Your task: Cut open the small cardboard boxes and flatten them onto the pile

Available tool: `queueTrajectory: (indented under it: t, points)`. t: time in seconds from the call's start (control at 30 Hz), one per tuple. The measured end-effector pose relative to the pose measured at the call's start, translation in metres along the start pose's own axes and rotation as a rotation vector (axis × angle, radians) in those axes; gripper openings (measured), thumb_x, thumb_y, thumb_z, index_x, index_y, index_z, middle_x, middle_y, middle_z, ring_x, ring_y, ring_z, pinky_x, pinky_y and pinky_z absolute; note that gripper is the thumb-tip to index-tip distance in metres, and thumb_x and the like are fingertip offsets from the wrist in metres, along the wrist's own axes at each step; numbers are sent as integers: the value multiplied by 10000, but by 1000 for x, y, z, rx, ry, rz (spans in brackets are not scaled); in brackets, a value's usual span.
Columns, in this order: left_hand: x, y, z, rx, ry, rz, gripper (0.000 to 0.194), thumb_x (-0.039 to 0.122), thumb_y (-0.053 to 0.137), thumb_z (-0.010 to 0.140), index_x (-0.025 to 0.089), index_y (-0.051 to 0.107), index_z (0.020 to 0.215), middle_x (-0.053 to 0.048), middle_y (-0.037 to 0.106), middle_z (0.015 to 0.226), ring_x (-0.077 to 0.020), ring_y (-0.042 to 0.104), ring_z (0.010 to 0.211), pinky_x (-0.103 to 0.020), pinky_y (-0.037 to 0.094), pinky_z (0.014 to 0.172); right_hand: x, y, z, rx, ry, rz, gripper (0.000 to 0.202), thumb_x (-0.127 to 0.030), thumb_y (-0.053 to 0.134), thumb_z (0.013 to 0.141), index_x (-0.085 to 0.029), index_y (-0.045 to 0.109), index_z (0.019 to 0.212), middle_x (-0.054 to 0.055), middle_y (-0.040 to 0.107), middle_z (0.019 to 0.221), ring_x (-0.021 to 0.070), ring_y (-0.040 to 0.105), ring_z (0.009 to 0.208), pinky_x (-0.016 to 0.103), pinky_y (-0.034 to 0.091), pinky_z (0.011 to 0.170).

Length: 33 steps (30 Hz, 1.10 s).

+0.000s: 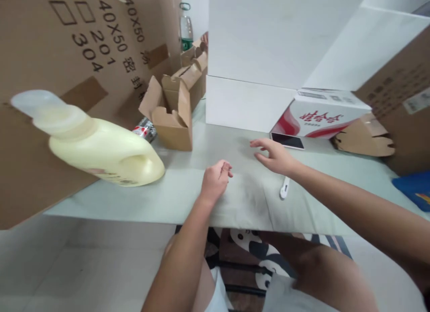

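Observation:
My left hand (215,181) hovers over the middle of the cloth-covered table (242,204). Its fingers are curled in, and whatever may be inside them is hidden. To the right, my right hand (273,156) is held above the cloth with thumb and fingers apart and nothing between them. Just below that hand lies a small white elongated tool (285,188) with dark marks, partly covered by the wrist. A phone (288,140) with a dark screen rests behind my right hand, close to a white and red box (325,114).
A large pale yellow bottle (110,150) stands at left, before a big cardboard carton (40,137). Nearby are an open small cardboard box (173,128), a silvery can (146,129) and a clear bottle (186,27). White boxes (248,101) line the back; a blue object (413,188) is far right.

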<state>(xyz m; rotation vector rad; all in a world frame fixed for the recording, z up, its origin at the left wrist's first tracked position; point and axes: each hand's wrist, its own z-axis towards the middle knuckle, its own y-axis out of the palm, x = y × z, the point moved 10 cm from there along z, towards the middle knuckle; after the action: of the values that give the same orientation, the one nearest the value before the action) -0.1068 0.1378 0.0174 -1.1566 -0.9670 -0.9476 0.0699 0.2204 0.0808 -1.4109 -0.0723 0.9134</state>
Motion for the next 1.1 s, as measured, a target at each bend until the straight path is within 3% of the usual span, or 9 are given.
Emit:
queueTrajectory:
  t: [0.17, 0.3, 0.4, 0.5, 0.73, 0.83, 0.93, 1.0, 1.1]
  points:
    - [8, -32, 7, 177, 97, -39, 370, 446, 423, 994, 231, 478, 697, 24, 492, 533, -129, 448, 490, -283, 345, 552, -159, 47, 98, 76, -498, -48, 394, -285, 576, 929, -230, 596, 1319, 120, 659, 1432, 311, 590, 1380, 560, 463, 1183]
    - [18, -47, 3, 279, 180, -59, 398, 421, 409, 993, 241, 355, 642, 41, 366, 504, -120, 333, 474, -303, 283, 533, -217, 85, 149, -20, -626, -172, 480, -434, 673, 914, -233, 577, 1339, 79, 696, 1293, 379, 446, 1511, 698, 222, 1295]
    - [24, -57, -3, 352, 226, -57, 381, 340, 418, 993, 243, 330, 635, 41, 359, 515, -117, 329, 478, -308, 287, 536, -215, 97, 161, -56, -645, -203, 381, -535, 651, 910, -235, 672, 1143, 37, 696, 1004, 366, 552, 1390, 755, 113, 1301]
    - [43, -71, -16, 473, 358, 1, 372, 229, 435, 986, 240, 320, 632, 41, 371, 516, -118, 347, 480, -312, 280, 536, -195, 86, 151, -41, -609, -209, 213, -459, 668, 894, -247, 691, 896, 25, 629, 820, 329, 639, 1196, 773, 142, 1285]
    - [98, -91, -73, 719, 824, 114, 253, 159, 476, 964, 230, 495, 721, 15, 483, 571, -147, 410, 529, -323, 313, 542, -145, -7, 70, 171, -408, -284, 137, -278, 585, 934, -265, 648, 813, 10, 643, 821, 242, 655, 1038, 655, 281, 1260]
    - [84, -102, -66, 779, 771, 19, 186, 224, 507, 969, 229, 585, 801, -13, 582, 699, -175, 544, 671, -332, 444, 661, -139, -40, 7, 187, -425, -278, 138, -293, 625, 945, -282, 670, 815, 10, 710, 831, 285, 696, 1141, 596, 327, 1205]
    - [38, -118, -34, 858, 449, -199, 215, 373, 539, 959, 229, 668, 1054, -65, 698, 1040, -224, 656, 998, -367, 504, 872, -144, -58, -62, 174, -556, -222, 83, -296, 670, 954, -329, 701, 885, -23, 748, 766, 277, 714, 1212, 515, 306, 1216]
    - [11, -103, 1, 677, 247, -368, 408, 525, 458, 978, 241, 648, 1200, -85, 707, 1260, -260, 645, 1228, -392, 502, 973, -138, -60, -97, 166, -582, -187, 68, -322, 659, 969, -336, 709, 927, -27, 773, 777, 268, 709, 1243, 483, 282, 1241]
    - [1, -57, 40, 264, 121, -433, 586, 680, 327, 974, 265, 657, 1223, -75, 688, 1388, -289, 606, 1370, -400, 507, 1022, -116, -57, -125, 232, -497, -131, 65, -340, 644, 970, -327, 701, 943, -10, 802, 846, 288, 689, 1280, 502, 313, 1218]
